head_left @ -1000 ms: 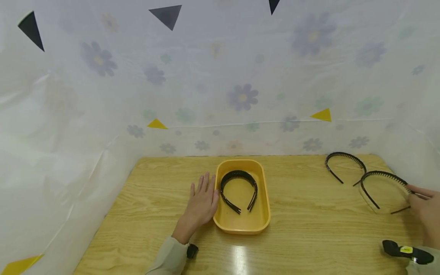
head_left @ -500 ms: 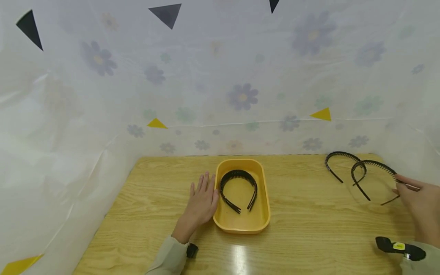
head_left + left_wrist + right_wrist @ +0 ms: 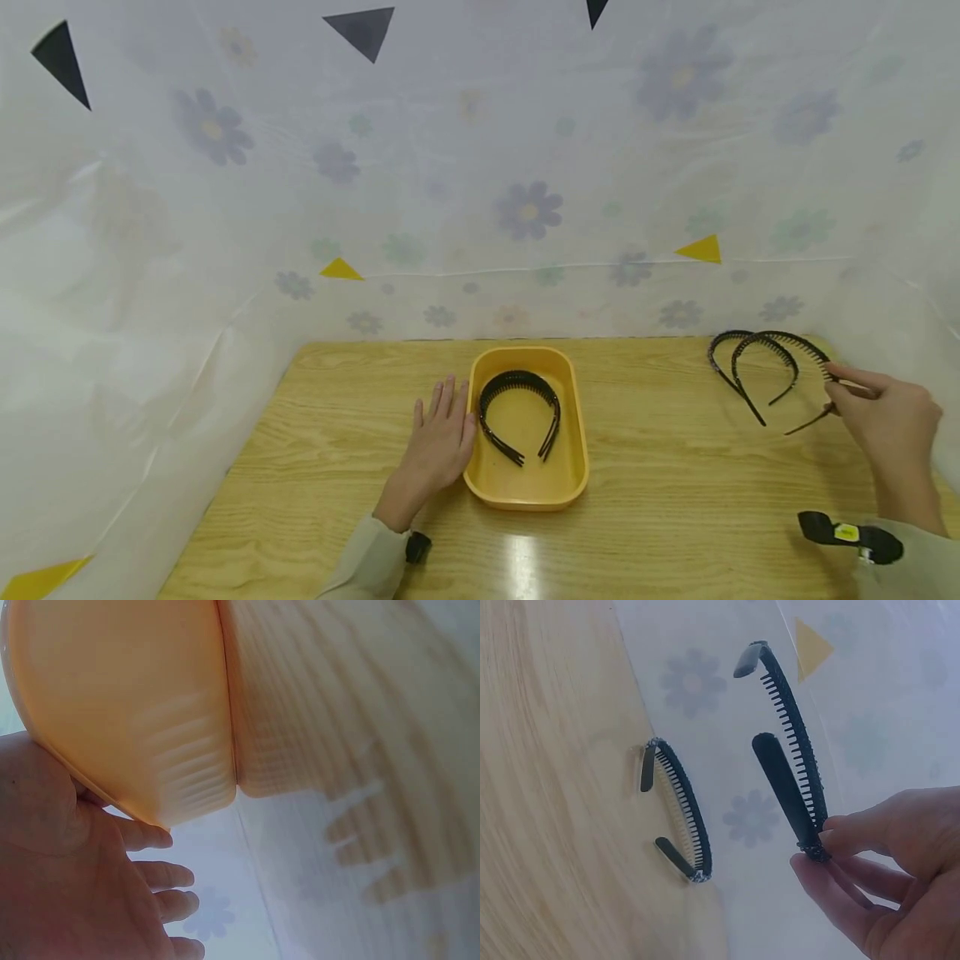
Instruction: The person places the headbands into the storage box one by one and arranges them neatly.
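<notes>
My right hand (image 3: 888, 417) pinches a black toothed headband (image 3: 795, 750) by one side, between thumb and fingers. In the right wrist view it is raised above the table. A second black headband (image 3: 686, 802) lies on the table at the back right; in the head view the held one overlaps it. My left hand (image 3: 438, 437) rests with straight fingers against the left side of a yellow plastic tray (image 3: 581, 467). Its thumb lies along the tray's rim in the left wrist view. Inside the tray sit several black headbands (image 3: 517, 379), stacked together with their ends toward me.
The wooden table (image 3: 660, 500) ends at the back against a white flowered sheet (image 3: 450, 208), which also hangs at both sides. Black wrist straps show on the left sleeve (image 3: 367, 558) and the right sleeve (image 3: 911, 567).
My right hand has moved left and slightly toward the back with the pinched headband, which now overlaps the one on the table more. The left hand and tray have stayed in place.
</notes>
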Demonstrator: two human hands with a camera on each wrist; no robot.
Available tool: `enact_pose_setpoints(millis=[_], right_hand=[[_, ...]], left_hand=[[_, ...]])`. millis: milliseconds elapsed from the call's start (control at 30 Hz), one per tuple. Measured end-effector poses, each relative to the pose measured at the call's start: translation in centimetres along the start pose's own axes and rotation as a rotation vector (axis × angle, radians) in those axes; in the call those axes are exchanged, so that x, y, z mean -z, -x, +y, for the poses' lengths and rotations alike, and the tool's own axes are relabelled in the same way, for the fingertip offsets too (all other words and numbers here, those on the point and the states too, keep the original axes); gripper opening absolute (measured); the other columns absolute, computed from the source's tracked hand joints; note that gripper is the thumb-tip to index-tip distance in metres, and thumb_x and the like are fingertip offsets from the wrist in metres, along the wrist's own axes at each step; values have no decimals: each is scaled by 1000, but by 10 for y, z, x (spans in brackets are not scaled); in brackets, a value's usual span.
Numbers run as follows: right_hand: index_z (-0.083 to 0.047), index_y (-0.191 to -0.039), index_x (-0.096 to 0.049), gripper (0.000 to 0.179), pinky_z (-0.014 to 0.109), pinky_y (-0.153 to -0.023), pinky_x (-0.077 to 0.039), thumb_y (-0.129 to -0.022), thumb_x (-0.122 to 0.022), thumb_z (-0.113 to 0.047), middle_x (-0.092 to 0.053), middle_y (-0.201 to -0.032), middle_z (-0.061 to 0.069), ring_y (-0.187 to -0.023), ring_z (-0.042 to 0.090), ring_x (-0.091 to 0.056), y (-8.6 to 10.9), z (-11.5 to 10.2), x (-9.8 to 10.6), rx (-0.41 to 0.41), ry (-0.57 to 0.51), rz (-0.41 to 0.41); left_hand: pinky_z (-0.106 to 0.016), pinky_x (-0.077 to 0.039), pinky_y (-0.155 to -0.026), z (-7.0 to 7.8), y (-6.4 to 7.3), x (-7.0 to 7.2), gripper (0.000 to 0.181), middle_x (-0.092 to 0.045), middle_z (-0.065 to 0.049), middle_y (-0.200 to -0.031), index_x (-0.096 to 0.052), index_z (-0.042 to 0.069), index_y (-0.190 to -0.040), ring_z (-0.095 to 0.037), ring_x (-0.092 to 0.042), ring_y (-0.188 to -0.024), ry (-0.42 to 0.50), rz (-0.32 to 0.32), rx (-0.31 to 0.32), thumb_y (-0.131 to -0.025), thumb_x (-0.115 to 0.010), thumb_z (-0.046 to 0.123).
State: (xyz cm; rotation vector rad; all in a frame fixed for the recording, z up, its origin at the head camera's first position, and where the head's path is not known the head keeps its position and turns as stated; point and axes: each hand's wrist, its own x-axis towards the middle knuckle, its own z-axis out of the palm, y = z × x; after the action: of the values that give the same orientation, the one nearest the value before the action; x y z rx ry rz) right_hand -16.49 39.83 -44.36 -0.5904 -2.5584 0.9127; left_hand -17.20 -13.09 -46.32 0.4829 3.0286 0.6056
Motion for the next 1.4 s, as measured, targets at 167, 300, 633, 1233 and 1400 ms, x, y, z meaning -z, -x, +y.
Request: enact_pose_setpoints(millis=[167,300,633,1233,1400], right_hand=[[7,-135,-62,38,35,-97,-46,-103,-57,-13,-64,-116,35,-52,-27,-30,3,-11,-2,67,16,13],[4,-132,-66,36,27,-46,-31,-101,-58,-13,-66,-115,36,-43,-9,-39,6,-19,-4,144,63,53],[2,-125,-72,32,25,-34,-25,-97,-66,-12,-76,-84,0,-36,3,-39,8,-25,-10,230,-10,53],[4,-120,-74,28,24,-33,-25,-94,-69,-4,-71,-99,32,-38,-3,-34,13,-42,-32,393,-40,22],[5,-119,-74,27,23,-35,-25,-93,-70,-2,-71,-103,32,-40,-5,-44,17,-50,-39,415,-61,2]], left_hand=[[-66,-8,-120,0,1,-1,58,-8,-20,-169,-21,4,-164,-40,-9,-156,-9,1,-3,-114,-27,32],[-67,-8,-120,1,0,0,58,-8,-20,-169,-22,4,-164,-40,-10,-156,-7,2,-5,-114,-28,32],[-67,-6,-120,1,1,0,57,-8,-20,-170,-22,5,-164,-40,-8,-156,-1,7,8,-113,-29,31],[-64,-8,-121,-1,-1,-1,58,-9,-20,-170,-21,5,-164,-41,-11,-155,-39,26,1,-113,-28,33],[-64,-8,-121,-1,-1,-3,58,-9,-21,-170,-22,4,-164,-41,-11,-155,-34,26,-1,-113,-28,32]])
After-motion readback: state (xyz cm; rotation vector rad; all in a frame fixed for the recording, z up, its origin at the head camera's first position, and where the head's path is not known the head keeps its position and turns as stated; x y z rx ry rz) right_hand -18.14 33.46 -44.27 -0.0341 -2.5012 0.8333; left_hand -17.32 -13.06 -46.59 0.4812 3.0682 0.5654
